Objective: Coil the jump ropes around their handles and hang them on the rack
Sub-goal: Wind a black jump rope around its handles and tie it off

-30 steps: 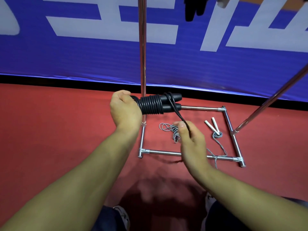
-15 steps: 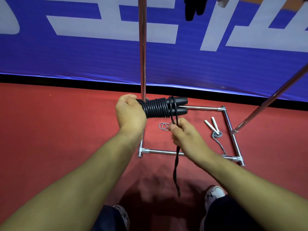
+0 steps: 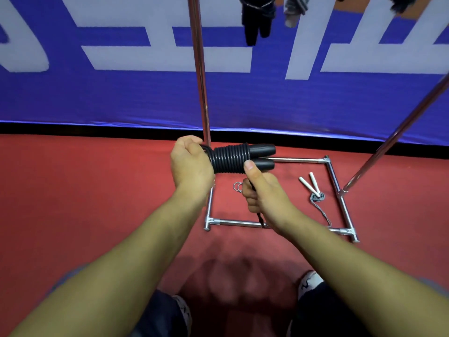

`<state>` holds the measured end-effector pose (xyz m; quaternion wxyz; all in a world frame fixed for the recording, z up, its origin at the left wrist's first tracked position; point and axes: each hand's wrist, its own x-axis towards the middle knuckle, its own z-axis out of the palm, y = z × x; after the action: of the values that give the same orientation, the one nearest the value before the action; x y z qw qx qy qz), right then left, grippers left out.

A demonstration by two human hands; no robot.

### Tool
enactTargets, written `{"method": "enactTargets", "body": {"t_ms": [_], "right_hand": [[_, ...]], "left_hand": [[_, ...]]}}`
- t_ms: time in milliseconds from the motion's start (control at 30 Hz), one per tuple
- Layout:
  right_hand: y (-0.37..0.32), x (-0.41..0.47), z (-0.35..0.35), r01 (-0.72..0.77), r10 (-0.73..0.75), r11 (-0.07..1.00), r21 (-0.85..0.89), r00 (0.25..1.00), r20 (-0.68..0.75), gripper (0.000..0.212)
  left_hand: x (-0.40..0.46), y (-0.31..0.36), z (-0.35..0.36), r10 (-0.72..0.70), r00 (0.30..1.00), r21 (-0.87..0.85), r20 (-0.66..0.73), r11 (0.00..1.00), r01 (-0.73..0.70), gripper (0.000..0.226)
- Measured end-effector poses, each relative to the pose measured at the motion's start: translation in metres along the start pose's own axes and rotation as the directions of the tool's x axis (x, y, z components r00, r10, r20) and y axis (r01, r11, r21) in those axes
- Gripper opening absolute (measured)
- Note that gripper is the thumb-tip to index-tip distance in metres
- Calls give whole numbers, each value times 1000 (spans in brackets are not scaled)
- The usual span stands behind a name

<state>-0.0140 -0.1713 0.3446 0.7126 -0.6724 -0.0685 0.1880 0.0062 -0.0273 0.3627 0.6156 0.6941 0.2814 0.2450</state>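
The left hand (image 3: pixel 192 164) is clenched around the left ends of the two black handles (image 3: pixel 263 156), holding them side by side and roughly level so they form one firm core for the winding. The black rope (image 3: pixel 230 158) is already laid in tight turns around the middle of this pair, leaving the right tips bare. The right hand (image 3: pixel 261 193) grasps the remaining tail of the rope in curled fingers, with the thumb (image 3: pixel 250 166) pressed against the near edge of the last turn; this hold appears intended to keep tension on the coil and stop the final turns from loosening. A short free end hangs below the right fist. The bundle is held in the air, in front of the upright pole of the rack (image 3: pixel 200 69) and above its floor frame. Judged from the short tail, coiling of this rope is nearly complete; securing the end and hanging remain. On the red floor (image 3: pixel 73 190) inside the frame, to the right, lies a second jump rope with white handles (image 3: pixel 309 183) and loose grey cord (image 3: pixel 317 198), still uncoiled. Dark bundles (image 3: pixel 257 18) hang at the top far edge, apparently ropes already placed.
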Motion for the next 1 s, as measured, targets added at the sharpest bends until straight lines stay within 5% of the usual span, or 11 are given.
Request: {"method": "enactTargets", "body": {"t_ms": [233,400,567,767,833,967,1000], "right_hand": [[30,-33,-3,130,-138,954,-269,990,-10,40],[48,-42,0,235,-246,810,-538,968,51,31],[31,-20,4,83,27,713,-697,989,146,24],[29,1,-2,-156,221,731,-664,975,15,32],[47,3,-11,-214,200,759,-615,975,-93,39],[77,7,-29,-239,116,834,-498,957,-266,6],[79,7,-30,-205,76,856,-474,958,-277,15]], "left_hand": [[0,25,-18,-20,991,-57,-135,998,13,26],[32,32,-25,-76,982,-131,-172,990,54,25],[48,18,-24,-50,989,-58,-140,997,42,25],[40,-5,-10,-96,986,-49,-137,995,90,27],[39,-7,-4,-100,983,-42,-151,995,94,27],[42,-10,6,-148,978,-78,-145,987,138,25],[41,-10,8,-174,975,-95,-139,982,162,25]]}}
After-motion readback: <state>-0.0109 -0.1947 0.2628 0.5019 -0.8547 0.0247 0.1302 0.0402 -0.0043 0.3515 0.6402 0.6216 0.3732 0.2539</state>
